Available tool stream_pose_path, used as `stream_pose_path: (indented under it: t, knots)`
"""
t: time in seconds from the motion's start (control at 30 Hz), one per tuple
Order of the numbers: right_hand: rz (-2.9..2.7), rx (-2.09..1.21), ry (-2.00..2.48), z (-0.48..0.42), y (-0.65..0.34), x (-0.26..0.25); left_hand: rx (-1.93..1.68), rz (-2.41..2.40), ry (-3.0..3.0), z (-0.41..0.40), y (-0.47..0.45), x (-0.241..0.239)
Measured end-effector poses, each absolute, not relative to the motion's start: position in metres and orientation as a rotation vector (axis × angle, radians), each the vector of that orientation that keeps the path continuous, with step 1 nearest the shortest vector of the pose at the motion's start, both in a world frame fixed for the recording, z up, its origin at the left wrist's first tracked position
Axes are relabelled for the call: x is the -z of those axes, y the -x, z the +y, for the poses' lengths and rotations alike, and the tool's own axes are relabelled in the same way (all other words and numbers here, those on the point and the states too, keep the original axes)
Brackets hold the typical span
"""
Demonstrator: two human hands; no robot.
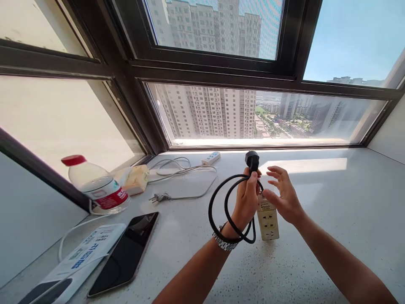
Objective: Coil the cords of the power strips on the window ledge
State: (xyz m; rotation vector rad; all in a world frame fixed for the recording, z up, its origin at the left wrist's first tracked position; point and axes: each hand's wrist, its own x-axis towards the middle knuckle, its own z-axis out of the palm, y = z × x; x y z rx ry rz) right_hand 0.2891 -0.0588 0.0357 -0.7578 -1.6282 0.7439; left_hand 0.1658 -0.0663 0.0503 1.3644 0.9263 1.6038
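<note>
My left hand [247, 195] is closed around a coiled black power cord [211, 207], its black plug [252, 159] sticking up above the fingers. Loops of the cord hang to the left and cross in front of my wrist, which wears a metal watch [225, 244]. Behind and right of that hand, a cream power strip [268, 219] with several sockets lies on the white counter; its far end is hidden by my hands. Beside the strip's upper part my right hand [285, 196] is open, fingers spread and curved; whether its thumb touches the strip I cannot tell.
At left are a red-capped plastic bottle [95, 181], a tissue pack [135, 179], a black phone [126, 253] and a white-and-blue box [85, 253] with a white cable over it. A small white power strip [211, 158] with grey cord [190, 197] lies near the window.
</note>
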Motion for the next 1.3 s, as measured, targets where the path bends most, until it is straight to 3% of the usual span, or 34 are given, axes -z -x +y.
stream_pose_path:
  t: [0.2, 0.37, 0.57, 0.73, 0.9, 1.07, 1.3]
  knots:
    - [-1.941, -1.405, 0.756, -0.030, -0.293, -0.017, -1.748, 0.625, -1.056, -0.056, -0.153, -0.063]
    - [-1.945, -1.699, 0.615, -0.012, -0.306, -0.009, -1.668, 0.396, -0.758, -0.055, -0.141, -0.073]
    - [-1.647, -2.040, 0.372, -0.015, -0.312, 0.000, -1.781, 0.357, -0.954, -0.060, -0.150, -0.070]
    - [-1.429, -2.080, 0.348, -0.038, -0.290, -0.003, -2.097, 0.342, -1.325, -0.057, -0.148, -0.062]
    - [-1.346, -2.030, 0.342, -0.044, -0.287, -0.007, -1.972, 0.512, -1.824, -0.044, -0.131, -0.055]
    - [-1.337, -1.894, 0.313, -0.032, -0.297, -0.005, -1.916, 0.624, -1.899, -0.030, -0.122, -0.047]
    - [-1.338, -1.737, 0.617, -0.014, -0.321, -0.015, -1.113, 0.428, -1.333, -0.011, -0.096, -0.036]
